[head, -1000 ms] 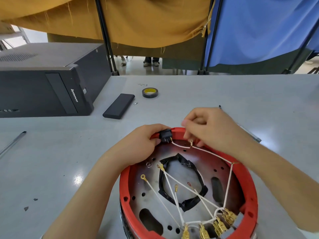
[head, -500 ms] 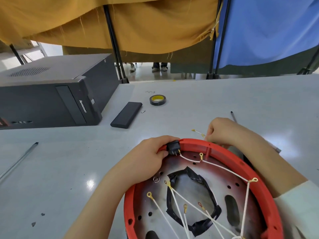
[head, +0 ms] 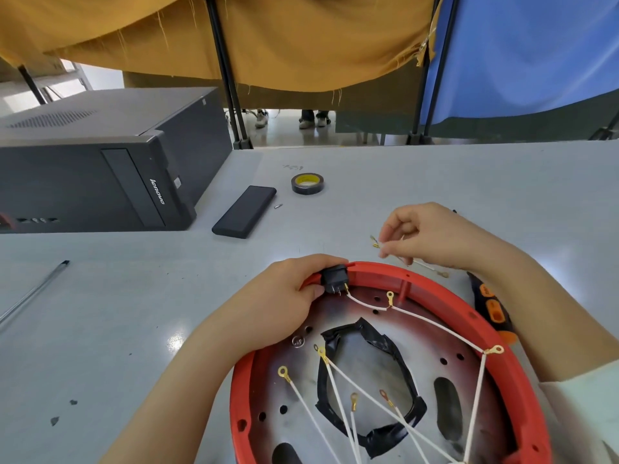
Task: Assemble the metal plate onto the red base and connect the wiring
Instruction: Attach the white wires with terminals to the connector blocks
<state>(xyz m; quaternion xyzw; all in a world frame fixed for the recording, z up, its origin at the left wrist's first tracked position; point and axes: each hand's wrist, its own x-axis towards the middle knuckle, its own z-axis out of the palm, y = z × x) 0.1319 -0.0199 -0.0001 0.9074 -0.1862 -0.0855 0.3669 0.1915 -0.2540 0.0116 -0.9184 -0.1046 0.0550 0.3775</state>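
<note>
The round red base (head: 469, 316) lies in front of me with the metal plate (head: 402, 333) set inside it, black tape around the plate's centre opening. Several white wires (head: 422, 318) with gold ring terminals cross the plate. My left hand (head: 284, 303) grips the black rocker switch (head: 334, 278) at the rim's far edge, where one white wire joins its pins. Just beyond the rim my right hand (head: 432, 237) pinches a loose white wire with a gold connector (head: 374, 242) at its end, lifted a little off the table.
A black computer case (head: 100, 162) stands at the left, with a flat black box (head: 244, 211), a small screw (head: 278, 206) and a tape roll (head: 307, 183) beside it. A pen (head: 33, 293) lies left. An orange-black tool (head: 492, 306) rests by my right forearm.
My right hand left the rim of the base, reached to the table behind it and picked up a loose wire. My left hand stayed on the switch. The view tilted down.
</note>
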